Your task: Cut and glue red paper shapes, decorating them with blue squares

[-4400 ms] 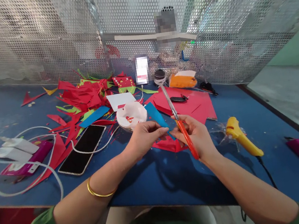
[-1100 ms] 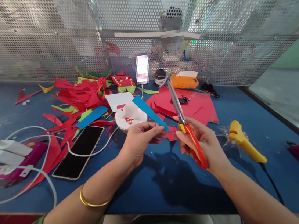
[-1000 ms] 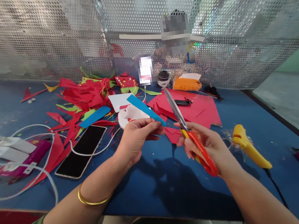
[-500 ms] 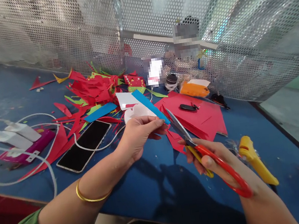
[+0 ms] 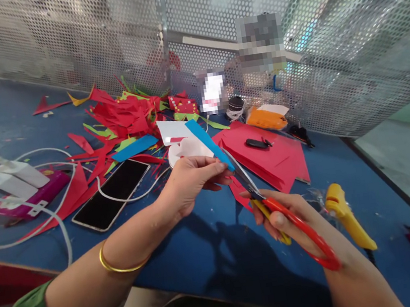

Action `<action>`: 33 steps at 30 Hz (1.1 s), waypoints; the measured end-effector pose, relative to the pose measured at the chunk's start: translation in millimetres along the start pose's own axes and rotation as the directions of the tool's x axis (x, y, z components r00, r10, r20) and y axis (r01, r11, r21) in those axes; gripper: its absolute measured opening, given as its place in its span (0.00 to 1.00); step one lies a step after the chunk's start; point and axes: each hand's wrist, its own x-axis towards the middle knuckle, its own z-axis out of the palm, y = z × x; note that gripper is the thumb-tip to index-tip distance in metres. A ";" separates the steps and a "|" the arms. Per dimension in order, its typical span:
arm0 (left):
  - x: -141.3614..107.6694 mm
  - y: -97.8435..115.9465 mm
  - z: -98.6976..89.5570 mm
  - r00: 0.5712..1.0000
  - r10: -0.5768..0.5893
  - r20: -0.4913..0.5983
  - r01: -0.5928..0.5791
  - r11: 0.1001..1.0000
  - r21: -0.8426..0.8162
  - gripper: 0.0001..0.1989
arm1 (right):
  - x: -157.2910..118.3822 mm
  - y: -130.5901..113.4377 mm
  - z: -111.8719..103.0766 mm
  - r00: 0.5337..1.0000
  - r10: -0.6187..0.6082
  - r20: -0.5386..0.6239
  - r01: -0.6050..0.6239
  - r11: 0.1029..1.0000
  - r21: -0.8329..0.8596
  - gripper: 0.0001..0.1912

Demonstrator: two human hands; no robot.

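Observation:
Between the thumb and fingers of my left hand (image 5: 202,174) is the lower end of a blue paper strip (image 5: 206,140), which slants up and to the left. My right hand (image 5: 285,213) grips a pair of scissors (image 5: 244,173) with one red and one yellow handle. The blades point up and left, their tips right beside the strip's right edge near my left fingertips; I cannot tell whether they touch it. Beyond them lie red paper sheets (image 5: 281,155) with a small black object (image 5: 259,143) on top. White paper pieces (image 5: 174,130) lie behind my left hand.
A heap of red and green paper scraps (image 5: 127,116) lies at the back left, with another blue strip (image 5: 135,148). A phone (image 5: 112,197), white cables and purple power strip (image 5: 30,198) occupy the left. A yellow glue gun (image 5: 347,217) lies right; perforated metal panels (image 5: 97,36) stand behind.
The scissor tips have come closer to the blue strip's edge beside my left fingertips. The whole view has shifted slightly. Both hands keep their hold.

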 end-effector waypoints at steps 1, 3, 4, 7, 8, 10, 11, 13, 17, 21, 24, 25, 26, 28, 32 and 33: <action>0.1 0.1 -0.2 1.000 0.000 -0.001 0.000 1.000 0.003 0.07 | 0.2 0.4 0.4 1.000 -0.001 -0.001 0.001 1.000 0.004 0.26; 0.1 0.3 -0.4 1.000 0.003 -0.001 -0.003 1.000 0.010 0.07 | 0.3 1.0 1.2 1.000 0.003 -0.004 -0.003 1.000 0.018 0.25; 0.0 0.4 -0.5 1.000 0.005 0.001 -0.005 1.000 0.015 0.07 | 0.1 0.9 1.7 1.000 0.005 -0.005 -0.004 1.000 0.026 0.25; -0.1 0.5 -0.2 1.000 0.001 0.004 -0.001 1.000 0.029 0.08 | -0.3 -0.7 3.0 1.000 0.015 -0.009 -0.015 0.999 0.035 0.26; -0.1 0.6 0.0 1.000 -0.002 0.003 0.002 0.999 0.032 0.08 | -0.4 -1.3 3.4 1.000 0.019 -0.009 -0.019 0.999 0.035 0.26; -0.1 0.9 0.3 1.000 -0.003 0.002 0.003 0.999 0.037 0.08 | -0.4 -1.9 3.7 1.000 0.025 -0.010 -0.025 0.999 0.033 0.26; 0.0 1.2 0.5 1.000 -0.002 0.002 0.002 0.999 0.039 0.08 | -0.5 -1.7 3.7 1.000 0.024 -0.011 -0.024 0.999 0.033 0.27; 0.1 1.6 0.6 1.000 -0.001 0.000 0.001 0.999 0.045 0.08 | -0.7 -0.1 3.2 1.000 0.022 -0.015 -0.021 0.999 0.029 0.26; 0.5 1.4 0.1 1.000 0.007 0.008 -0.008 0.998 0.061 0.08 | -1.6 4.0 2.0 0.999 0.034 -0.033 -0.033 0.999 0.018 0.26; 1.1 0.2 -0.6 0.999 0.032 0.025 -0.034 0.998 0.062 0.08 | -2.2 6.3 1.7 0.998 0.039 -0.039 -0.038 0.998 0.043 0.25; 1.3 -0.3 -0.9 0.998 0.059 0.036 -0.062 0.995 0.076 0.08 | -2.3 6.8 1.4 0.997 0.059 -0.039 -0.056 0.997 0.059 0.23; 1.4 -0.4 -0.9 0.997 0.066 0.038 -0.069 0.994 0.081 0.08 | -2.2 6.8 1.2 0.997 0.066 -0.042 -0.063 0.996 0.059 0.23; 1.4 -0.4 -1.0 0.997 0.069 0.040 -0.072 0.994 0.082 0.08 | -2.0 7.0 1.0 0.997 0.069 -0.044 -0.067 0.996 0.052 0.22; 1.3 -0.3 -0.8 0.997 0.068 0.038 -0.071 0.994 0.082 0.08 | -1.5 7.9 0.5 0.996 0.068 -0.059 -0.066 0.997 0.028 0.23; 1.0 0.4 0.1 0.998 0.059 0.034 -0.062 0.995 0.082 0.08 | -1.0 14.5 -0.1 0.993 0.058 -0.105 -0.059 0.998 0.001 0.25; 1.0 0.6 0.2 0.998 0.058 0.033 -0.060 0.995 0.081 0.09 | -1.0 16.9 -0.2 0.992 0.056 -0.117 -0.057 0.998 -0.002 0.25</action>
